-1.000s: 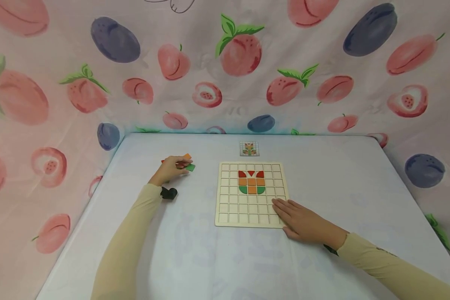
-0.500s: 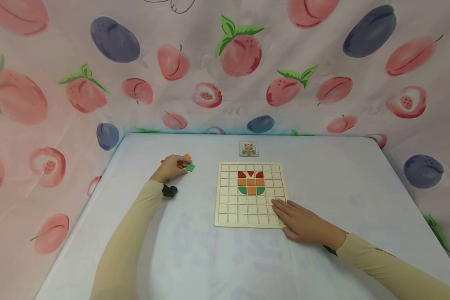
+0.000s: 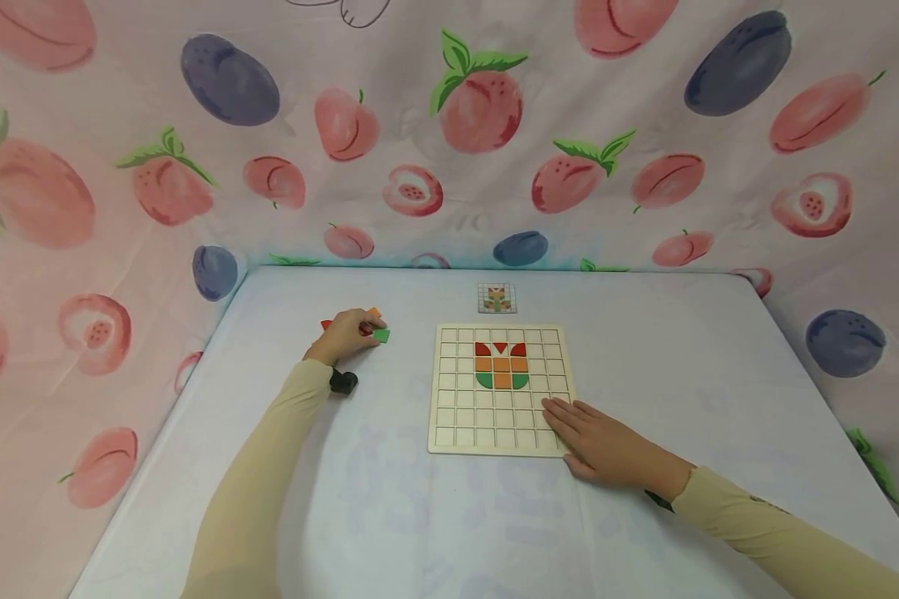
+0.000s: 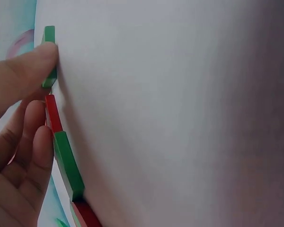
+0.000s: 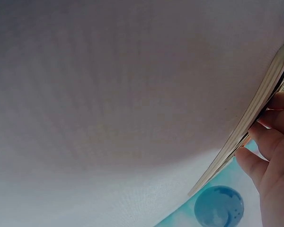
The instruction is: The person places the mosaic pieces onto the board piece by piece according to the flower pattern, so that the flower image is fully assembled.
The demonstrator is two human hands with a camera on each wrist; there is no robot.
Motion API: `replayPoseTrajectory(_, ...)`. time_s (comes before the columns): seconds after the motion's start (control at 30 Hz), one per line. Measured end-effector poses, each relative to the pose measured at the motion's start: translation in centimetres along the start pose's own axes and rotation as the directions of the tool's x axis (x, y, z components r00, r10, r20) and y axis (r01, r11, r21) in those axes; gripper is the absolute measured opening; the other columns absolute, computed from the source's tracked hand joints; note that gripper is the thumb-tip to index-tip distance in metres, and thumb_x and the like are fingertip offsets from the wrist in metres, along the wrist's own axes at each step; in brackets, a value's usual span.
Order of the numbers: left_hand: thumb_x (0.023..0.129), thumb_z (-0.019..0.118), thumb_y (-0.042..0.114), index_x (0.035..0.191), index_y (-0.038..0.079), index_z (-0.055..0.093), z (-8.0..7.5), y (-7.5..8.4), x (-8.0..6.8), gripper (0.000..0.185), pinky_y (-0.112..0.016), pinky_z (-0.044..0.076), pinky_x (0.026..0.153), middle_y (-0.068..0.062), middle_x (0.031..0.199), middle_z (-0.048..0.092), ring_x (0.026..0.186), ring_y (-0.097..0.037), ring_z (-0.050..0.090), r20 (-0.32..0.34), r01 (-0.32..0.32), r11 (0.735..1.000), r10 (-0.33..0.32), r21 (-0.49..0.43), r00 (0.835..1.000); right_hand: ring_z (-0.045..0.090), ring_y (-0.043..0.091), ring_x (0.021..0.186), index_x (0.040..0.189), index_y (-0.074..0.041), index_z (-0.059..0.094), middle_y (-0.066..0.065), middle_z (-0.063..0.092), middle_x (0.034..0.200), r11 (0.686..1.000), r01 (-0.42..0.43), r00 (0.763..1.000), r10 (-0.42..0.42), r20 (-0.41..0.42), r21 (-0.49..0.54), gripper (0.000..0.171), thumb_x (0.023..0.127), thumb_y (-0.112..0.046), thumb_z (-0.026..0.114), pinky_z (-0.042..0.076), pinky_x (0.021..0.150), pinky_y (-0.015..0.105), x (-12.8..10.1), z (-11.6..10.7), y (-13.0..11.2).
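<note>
In the head view my left hand (image 3: 347, 334) is over a small group of loose tiles at the table's left. Its thumb and a finger pinch a green tile (image 3: 381, 335); the left wrist view shows the thumb on this tile (image 4: 50, 75). Below it there, a red tile (image 4: 54, 113) and another green tile (image 4: 70, 166) lie beside the curled fingers. The hand hides part of the group. My right hand (image 3: 611, 443) lies with straight fingers on the right edge of the wooden grid board (image 3: 464, 420). Red, orange and green tiles sit in its upper middle cells.
A small picture card (image 3: 497, 298) with a coloured pattern on a grid lies behind the board. Near the left hand, an orange tile (image 3: 374, 312) and a red tile (image 3: 325, 325) show. A fruit-print cloth (image 3: 449, 225) hangs behind the white table (image 3: 644, 349).
My left hand and forearm have shifted slightly to the right, and the green tile at its fingertips has turned a little. The right hand keeps its place on the board.
</note>
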State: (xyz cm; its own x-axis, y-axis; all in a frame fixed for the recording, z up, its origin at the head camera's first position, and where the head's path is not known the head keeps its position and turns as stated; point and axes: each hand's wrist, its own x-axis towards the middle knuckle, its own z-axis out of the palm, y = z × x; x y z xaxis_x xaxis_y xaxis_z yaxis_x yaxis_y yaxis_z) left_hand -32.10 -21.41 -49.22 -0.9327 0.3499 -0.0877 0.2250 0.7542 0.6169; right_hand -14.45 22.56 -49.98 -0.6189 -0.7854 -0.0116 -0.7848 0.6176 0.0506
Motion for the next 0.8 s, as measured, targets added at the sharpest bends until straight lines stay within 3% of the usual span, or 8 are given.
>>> replayPoseTrajectory(0.3, 0.084, 0.070, 0.013, 0.115, 0.006, 0.066, -0.15, -0.02, -0.42, 0.032, -0.040, 0.042, 0.093, -0.014, 0.111, 0.061, 0.098, -0.024, 0.049, 0.020, 0.037, 0.999, -0.037, 0.025, 0.999, 0.036, 0.032, 0.137, 0.140, 0.004, 0.039, 0.018, 0.035, 0.149, 1.000, 0.001, 1.000, -0.001, -0.004, -0.002, 0.060, 0.091, -0.027, 0.053, 0.035, 0.108, 0.045, 0.02, -0.30, -0.23)
replayPoseTrajectory(0.8, 0.082, 0.072, 0.015, 0.110, 0.006, 0.067, 0.09, 0.03, -0.55, 0.029, -0.043, 0.042, 0.099, -0.013, 0.113, 0.063, 0.106, -0.026, 0.052, 0.018, 0.017, 0.999, -0.018, 0.037, 1.000, 0.036, 0.032, 0.137, 0.140, 0.004, 0.039, 0.018, 0.035, 0.149, 1.000, -0.002, 1.000, 0.002, -0.003, -0.013, 0.060, 0.091, -0.028, 0.053, 0.036, 0.108, 0.045, 0.04, -0.26, -0.28)
